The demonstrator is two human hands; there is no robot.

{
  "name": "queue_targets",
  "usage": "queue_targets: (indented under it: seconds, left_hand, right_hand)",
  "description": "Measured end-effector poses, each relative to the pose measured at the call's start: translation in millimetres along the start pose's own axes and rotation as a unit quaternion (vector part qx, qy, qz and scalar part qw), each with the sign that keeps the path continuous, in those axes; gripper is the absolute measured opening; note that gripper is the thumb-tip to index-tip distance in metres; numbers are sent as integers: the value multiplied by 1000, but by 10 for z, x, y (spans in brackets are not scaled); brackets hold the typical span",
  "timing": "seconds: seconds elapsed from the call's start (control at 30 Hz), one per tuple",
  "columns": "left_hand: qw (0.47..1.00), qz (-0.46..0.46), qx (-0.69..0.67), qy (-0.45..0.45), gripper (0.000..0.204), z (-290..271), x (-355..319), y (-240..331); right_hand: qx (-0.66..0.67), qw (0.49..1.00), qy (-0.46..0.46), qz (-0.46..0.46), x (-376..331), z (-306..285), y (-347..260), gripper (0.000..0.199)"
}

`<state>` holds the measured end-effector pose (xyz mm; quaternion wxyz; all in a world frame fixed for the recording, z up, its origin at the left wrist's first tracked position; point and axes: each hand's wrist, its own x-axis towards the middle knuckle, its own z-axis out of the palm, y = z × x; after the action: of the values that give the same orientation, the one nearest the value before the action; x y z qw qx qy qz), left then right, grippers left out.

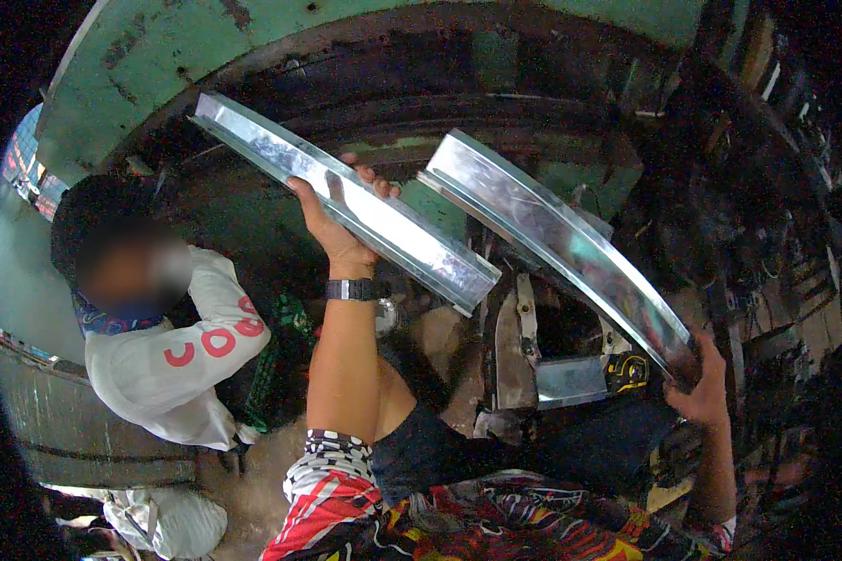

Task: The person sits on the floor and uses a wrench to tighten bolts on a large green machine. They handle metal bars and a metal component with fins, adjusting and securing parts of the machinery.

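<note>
My left hand (332,224) is closed round the middle of a shiny metal channel (384,217), its thumb on the near edge and fingertips curling over the far one. That piece slants from the upper left down to the centre. On the right, my right hand (704,385) grips the lower end of a second metal channel (571,243), which rises toward the upper middle and looks bent by the lens. The two channels are held up side by side with a gap between them. Some of my right fingers are hidden behind the metal.
A co-worker in a white long-sleeved shirt (173,365) crouches at my left. Below the right channel lie another metal piece (571,381) and a yellow-and-black tape measure (627,372). A green curved wall (150,65) runs along the back. A white sack (173,524) is at lower left.
</note>
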<state>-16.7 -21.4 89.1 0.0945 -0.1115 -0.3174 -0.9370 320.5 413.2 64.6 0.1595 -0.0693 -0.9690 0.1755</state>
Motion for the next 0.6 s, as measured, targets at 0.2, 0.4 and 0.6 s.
queue_targets:
  seconds: [0.2, 0.4, 0.6]
  left_hand:
    - [996, -28, -60, -59, 87, -370, -40, 57]
    - [990, -76, -107, -57, 81, -389, -240, -133]
    - [982, -143, -105, -57, 84, -479, -348, -350]
  right_hand:
    - [-96, 995, 2, -3, -687, 23, 439, 92]
    - [-162, 981, -69, 79, -1113, -178, 464, 97]
    - [-150, 986, -55, 39, -1563, -75, 909, 100]
